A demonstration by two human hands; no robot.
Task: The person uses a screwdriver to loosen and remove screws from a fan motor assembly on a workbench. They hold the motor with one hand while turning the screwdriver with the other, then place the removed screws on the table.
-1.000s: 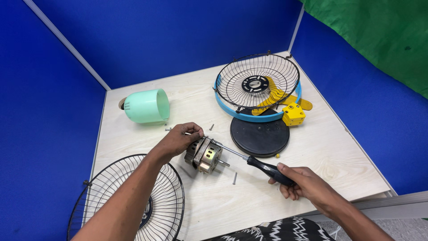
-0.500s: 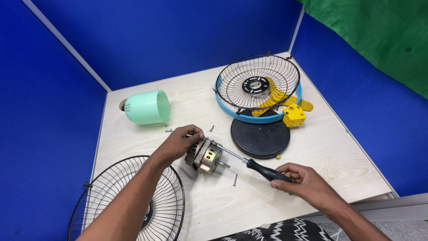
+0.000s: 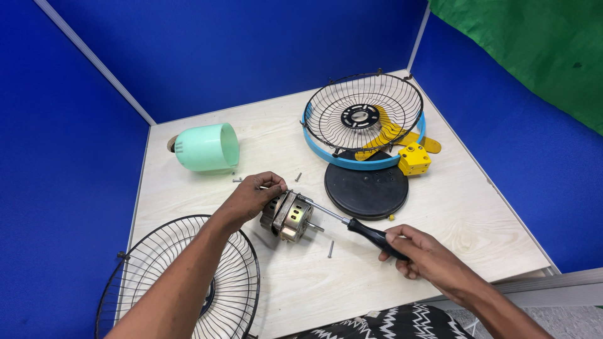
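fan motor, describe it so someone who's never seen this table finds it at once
On the pale wooden table, look just left of the black round disc. The fan motor lies under the left hand: the only brass-coloured metal block, with a short shaft.

Motor (image 3: 289,215) lies at table (image 3: 490,220) centre, under left hand (image 3: 251,198). Right hand (image 3: 418,251) to its right holds screwdriver (image 3: 352,225), tip at motor. Cover (image 3: 207,147) behind-left. Disc (image 3: 366,191) right of motor; grille (image 3: 363,113) behind disc. Second grille (image 3: 157,282) front-left. Screw (image 3: 330,249) before motor
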